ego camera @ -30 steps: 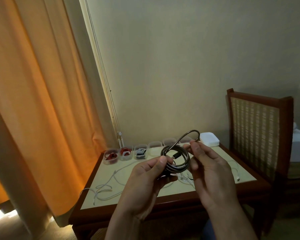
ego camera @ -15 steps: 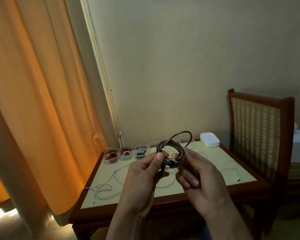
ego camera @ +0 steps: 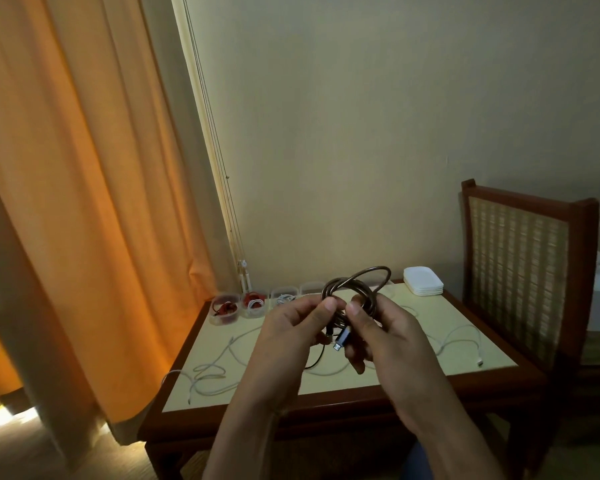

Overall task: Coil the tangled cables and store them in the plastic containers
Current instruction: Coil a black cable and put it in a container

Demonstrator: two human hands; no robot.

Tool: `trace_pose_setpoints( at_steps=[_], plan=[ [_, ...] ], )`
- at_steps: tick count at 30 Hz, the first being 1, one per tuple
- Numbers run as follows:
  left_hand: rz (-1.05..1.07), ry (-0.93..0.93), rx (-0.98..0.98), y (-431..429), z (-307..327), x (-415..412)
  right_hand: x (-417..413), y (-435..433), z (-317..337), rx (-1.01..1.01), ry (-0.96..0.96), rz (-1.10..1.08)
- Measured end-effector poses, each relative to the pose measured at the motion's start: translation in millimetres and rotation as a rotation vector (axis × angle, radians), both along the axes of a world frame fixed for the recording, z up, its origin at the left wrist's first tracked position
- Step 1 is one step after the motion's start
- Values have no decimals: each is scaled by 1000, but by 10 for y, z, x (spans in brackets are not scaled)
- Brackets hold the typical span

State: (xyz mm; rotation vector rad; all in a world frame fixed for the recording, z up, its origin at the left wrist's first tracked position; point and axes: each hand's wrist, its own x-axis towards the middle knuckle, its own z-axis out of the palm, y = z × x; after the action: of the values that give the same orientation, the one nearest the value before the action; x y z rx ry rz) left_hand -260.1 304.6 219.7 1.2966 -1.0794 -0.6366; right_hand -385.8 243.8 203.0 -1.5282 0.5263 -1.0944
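Dark braided cable [ego camera: 355, 289], coiled, above the counter [ego camera: 465, 358]: my left hand [ego camera: 291, 334] pinches the loops, my right hand [ego camera: 385, 334] closes its grip round the other side. The loose plug [ego camera: 342, 337] wants tucking through snugly before storing in the containers [ego camera: 226, 317].

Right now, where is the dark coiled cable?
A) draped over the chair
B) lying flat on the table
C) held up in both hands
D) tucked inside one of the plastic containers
C: the left hand and the right hand both pinch the dark coiled cable, holding it up above the table.
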Motion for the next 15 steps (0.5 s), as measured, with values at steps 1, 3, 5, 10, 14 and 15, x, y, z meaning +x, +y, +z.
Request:
trace_pose_setpoints(
  at_steps=[1,3,5,10,14,15],
  plan=[
    [-7,-38,14,0,23,40,-11,-26,4,-4,6,17],
    [-27,-132,25,15,86,99,-29,-52,27,-36,41,38],
    [-65,-226,32,50,163,127,-50,-67,47,-71,84,66],
    [-72,-304,-2,67,223,214,-106,-57,115,-116,188,79],
    [36,-213,-49,32,178,197,-113,-64,149,-133,186,-11],
    [64,-184,-66,23,162,184,-116,-75,148,-178,204,-52]
  ],
)
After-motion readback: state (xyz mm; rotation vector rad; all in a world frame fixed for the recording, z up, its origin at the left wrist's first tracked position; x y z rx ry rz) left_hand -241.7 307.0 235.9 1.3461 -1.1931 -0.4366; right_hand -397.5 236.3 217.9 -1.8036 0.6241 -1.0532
